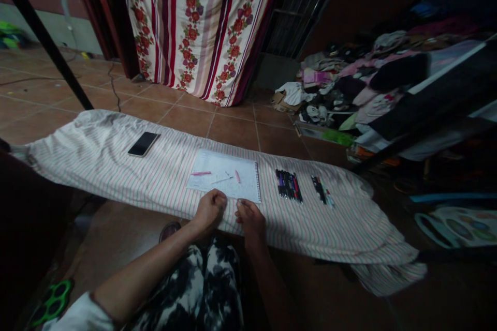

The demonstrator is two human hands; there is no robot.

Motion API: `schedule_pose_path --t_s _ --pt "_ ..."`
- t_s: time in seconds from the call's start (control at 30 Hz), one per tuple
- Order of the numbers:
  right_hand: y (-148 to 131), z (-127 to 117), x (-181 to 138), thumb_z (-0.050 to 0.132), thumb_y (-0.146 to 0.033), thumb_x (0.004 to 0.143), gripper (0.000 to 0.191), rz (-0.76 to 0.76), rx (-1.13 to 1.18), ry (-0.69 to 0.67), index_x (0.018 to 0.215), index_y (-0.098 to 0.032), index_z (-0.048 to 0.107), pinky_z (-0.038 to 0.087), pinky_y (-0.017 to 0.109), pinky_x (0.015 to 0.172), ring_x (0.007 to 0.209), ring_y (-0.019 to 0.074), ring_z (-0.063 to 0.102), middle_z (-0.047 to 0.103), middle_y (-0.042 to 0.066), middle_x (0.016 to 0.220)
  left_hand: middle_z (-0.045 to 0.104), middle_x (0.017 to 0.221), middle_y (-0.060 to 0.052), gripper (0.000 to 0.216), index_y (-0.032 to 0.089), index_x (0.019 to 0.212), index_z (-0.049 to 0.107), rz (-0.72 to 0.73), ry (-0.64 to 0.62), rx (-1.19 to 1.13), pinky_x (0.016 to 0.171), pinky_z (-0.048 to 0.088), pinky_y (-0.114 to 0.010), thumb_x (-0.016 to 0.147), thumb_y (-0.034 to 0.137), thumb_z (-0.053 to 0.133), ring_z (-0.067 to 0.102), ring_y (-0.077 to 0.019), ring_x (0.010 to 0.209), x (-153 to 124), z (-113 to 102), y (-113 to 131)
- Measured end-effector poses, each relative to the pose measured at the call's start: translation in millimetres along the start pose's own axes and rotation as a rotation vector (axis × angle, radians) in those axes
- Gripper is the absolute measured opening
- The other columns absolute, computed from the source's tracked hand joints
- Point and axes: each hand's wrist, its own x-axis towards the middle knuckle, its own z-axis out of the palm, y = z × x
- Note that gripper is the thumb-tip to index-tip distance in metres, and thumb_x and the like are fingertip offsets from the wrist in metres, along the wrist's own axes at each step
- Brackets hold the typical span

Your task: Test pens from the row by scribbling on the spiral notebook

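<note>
My left hand (212, 209) is closed at the near edge of a spiral notebook (248, 186), its fingers curled. A short gap to the right, my right hand (251, 217) is also closed, thumb and fingers pinched together. Whatever either hand holds is too small or hidden to make out. On the notebook lie a pink pen barrel (201, 173), a shorter pink pen part (237, 176) and a thin pen refill (222, 180), all apart from my hands. Right of the notebook, several dark pens (288, 186) lie side by side, with a smaller group of pens (320, 190) beyond.
A striped cloth (171, 170) covers the narrow bench or table. A phone (144, 144) lies on its left part. Behind hangs a floral curtain (190, 26). Piled clothes (349, 83) fill the back right. Dark poles (50, 41) rise at the sides.
</note>
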Motion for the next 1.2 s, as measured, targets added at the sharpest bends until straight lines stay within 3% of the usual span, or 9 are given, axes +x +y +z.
schedule_pose_path --t_s 0.13,0.27,0.43,0.6,0.77,0.97,1.2 --pt "5 -8 -2 0.067 -0.046 0.062 0.037 0.006 0.043 0.020 0.082 -0.016 0.063 0.042 0.022 0.045 0.048 0.0121 0.055 0.062 0.000 0.058 0.057 0.087 -0.004 0.017 0.018 0.080 0.062 0.039 0.154 0.271 0.076 0.042 -0.029 0.072 0.009 0.051 0.054 -0.0177 0.084 26 -25 -10" --pt "12 -13 2 0.069 -0.047 0.060 0.039 0.021 0.069 0.043 0.081 -0.015 0.063 0.042 0.022 0.045 0.049 0.0120 0.055 0.062 -0.001 0.057 0.050 0.106 -0.008 0.025 0.020 0.095 0.062 0.047 0.249 0.489 0.075 0.043 -0.030 0.077 0.012 0.048 0.052 -0.0210 0.096 53 -44 -15" --pt "15 -18 5 0.071 -0.048 0.057 0.041 0.046 0.074 0.064 0.081 -0.016 0.063 0.042 0.022 0.045 0.050 0.0123 0.055 0.062 0.000 0.059 0.048 0.111 -0.009 0.025 0.022 0.101 0.062 0.071 0.236 0.654 0.071 0.043 -0.030 0.079 0.019 0.050 0.049 -0.0239 0.101 79 -47 -22" --pt "14 -23 4 0.071 -0.050 0.055 0.041 0.059 0.073 0.078 0.077 -0.016 0.063 0.042 0.023 0.044 0.048 0.0120 0.054 0.061 0.000 0.057 0.050 0.106 -0.009 0.018 0.019 0.086 0.065 0.092 0.212 0.715 0.069 0.042 -0.030 0.080 0.020 0.048 0.047 -0.0250 0.103 89 -44 -29" --pt "12 -26 3 0.071 -0.048 0.055 0.038 0.079 0.070 0.082 0.076 -0.017 0.063 0.041 0.023 0.044 0.049 0.0121 0.054 0.061 -0.001 0.057 0.051 0.106 -0.008 0.020 0.021 0.088 0.065 0.132 0.246 0.675 0.071 0.041 -0.031 0.082 0.021 0.046 0.046 -0.0246 0.102 82 -49 -22" --pt "10 -22 -2 0.069 -0.044 0.060 0.037 0.050 0.063 0.056 0.080 -0.015 0.063 0.041 0.023 0.046 0.051 0.0123 0.054 0.062 0.000 0.059 0.058 0.094 -0.008 0.020 0.021 0.090 0.065 0.202 0.288 0.466 0.083 0.038 -0.034 0.081 0.030 0.049 0.049 -0.0236 0.097 58 -61 -8" --pt "1 -17 -12 0.067 -0.042 0.062 0.035 0.071 0.041 0.030 0.083 -0.015 0.063 0.041 0.022 0.045 0.048 0.0108 0.054 0.064 0.000 0.059 0.064 0.088 -0.007 0.025 0.016 0.087 0.061 0.184 0.264 0.094 0.064 0.044 -0.027 0.077 0.037 0.050 0.058 -0.0194 0.084 25 -68 3"
